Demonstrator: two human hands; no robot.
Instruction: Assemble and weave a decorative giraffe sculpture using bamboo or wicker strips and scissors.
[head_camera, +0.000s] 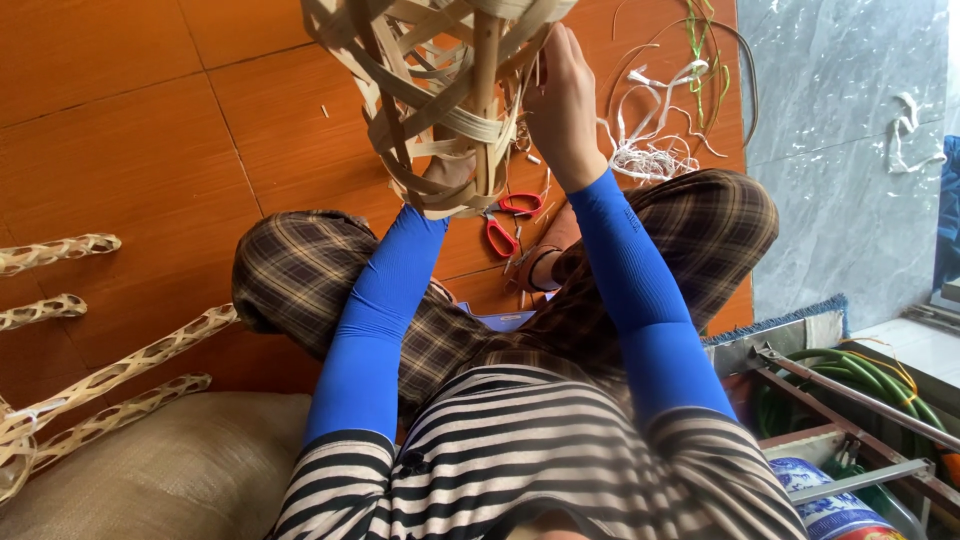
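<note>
The right hand pinches a strip on the woven bamboo frame; the left hand's grip is hidden inside. Light, springy, probably best held by its thicker ribs.

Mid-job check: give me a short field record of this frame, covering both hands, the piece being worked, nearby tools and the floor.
left hand: inside the woven bamboo basket frame, mostly hidden
right hand: on the frame's right side, fingers on a strip
tool: red-handled scissors on the floor between the knees
scraps: pale strip offcuts right of the hand
floor: orange tiles
</note>
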